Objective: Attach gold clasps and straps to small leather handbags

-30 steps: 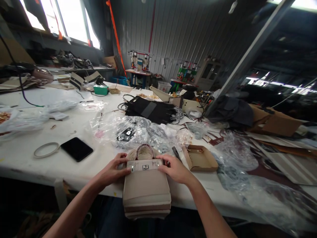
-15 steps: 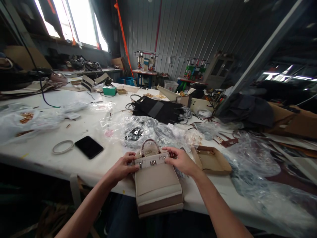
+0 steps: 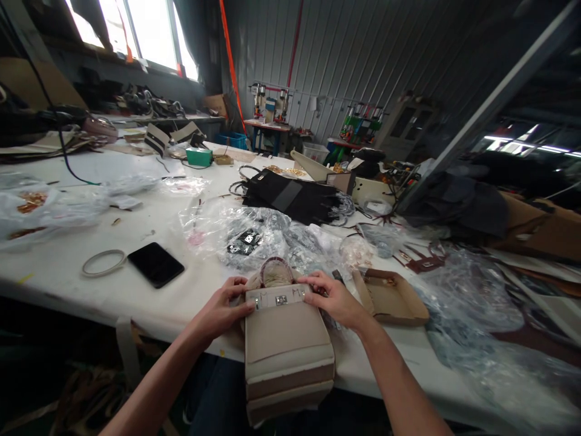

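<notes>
A beige handbag [image 3: 288, 336] lies tilted over the table's front edge, its base toward me. Its rounded top handle [image 3: 275, 264] points away from me. A metal clasp [image 3: 281, 300] sits in the middle of its top band, with a small metal fitting toward each side. My left hand [image 3: 230, 304] grips the bag's upper left corner, thumb on the front and fingers behind the edge. At the upper right corner, my right hand [image 3: 330, 298] holds it with thumb and fingers. The bag's back side is hidden.
Just right of the bag stands an open cardboard box [image 3: 394, 300] with small gold pieces. Beyond lie clear plastic bags [image 3: 247, 236] of metal parts and stacked black bag pieces [image 3: 290, 195]. To the left are a black phone [image 3: 155, 264] and a pale ring-shaped strap [image 3: 103, 263].
The bag's lower end has come nearer to me, showing more of its base. Both hands keep their hold on its top corners. The view has shifted slightly.
</notes>
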The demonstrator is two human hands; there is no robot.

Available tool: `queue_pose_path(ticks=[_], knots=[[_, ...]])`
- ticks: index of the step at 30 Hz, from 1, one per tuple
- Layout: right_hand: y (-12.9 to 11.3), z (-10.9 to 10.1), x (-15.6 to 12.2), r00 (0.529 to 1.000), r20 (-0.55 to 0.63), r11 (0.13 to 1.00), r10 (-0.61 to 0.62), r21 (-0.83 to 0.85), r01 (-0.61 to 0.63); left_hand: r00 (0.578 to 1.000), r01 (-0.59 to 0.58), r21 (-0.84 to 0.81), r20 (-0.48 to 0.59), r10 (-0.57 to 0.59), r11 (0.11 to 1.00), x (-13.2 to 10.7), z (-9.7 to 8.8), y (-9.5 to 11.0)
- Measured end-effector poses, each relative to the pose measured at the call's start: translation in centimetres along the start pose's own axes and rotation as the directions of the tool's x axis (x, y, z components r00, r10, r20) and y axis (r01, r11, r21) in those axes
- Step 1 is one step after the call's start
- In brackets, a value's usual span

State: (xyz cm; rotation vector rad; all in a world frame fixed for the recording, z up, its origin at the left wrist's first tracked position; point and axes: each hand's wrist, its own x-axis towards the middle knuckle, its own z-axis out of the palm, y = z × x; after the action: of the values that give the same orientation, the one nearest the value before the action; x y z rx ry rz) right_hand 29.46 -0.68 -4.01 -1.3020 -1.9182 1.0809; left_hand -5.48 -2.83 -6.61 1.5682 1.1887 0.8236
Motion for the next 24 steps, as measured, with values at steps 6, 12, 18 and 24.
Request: queue_pose_path(ticks=[6,12,18,24], knots=[[1.4,0.2,0.4,0.998,0.021,0.997,0.053,0.058,-0.055,0.999,0.02,-0.089,-0.024,-0.022,0.996,0.1,0.3,-0.2],[1.6,0.2,0.7,0.999,0.023,0.999,0.029,0.026,-0.029,0.999,0.015,-0.062,-0.047,-0.018,0.998,0.7,0.6,-1.4],[0.5,0.3,0.0,0.999,-0.041,0.997,-0.034,-0.073,0.031,0.943,-0.029,0.022,-0.331,0.034,0.999,-0.3,1.8,-1.7],[-1.0,0.4,-2.5,0.934,-0.332,0.968,-0.129,-0.247,0.046,0.774,-0.055,0.106,-0.623,0.11,0.993,-6.9,-1.1,-2.3]])
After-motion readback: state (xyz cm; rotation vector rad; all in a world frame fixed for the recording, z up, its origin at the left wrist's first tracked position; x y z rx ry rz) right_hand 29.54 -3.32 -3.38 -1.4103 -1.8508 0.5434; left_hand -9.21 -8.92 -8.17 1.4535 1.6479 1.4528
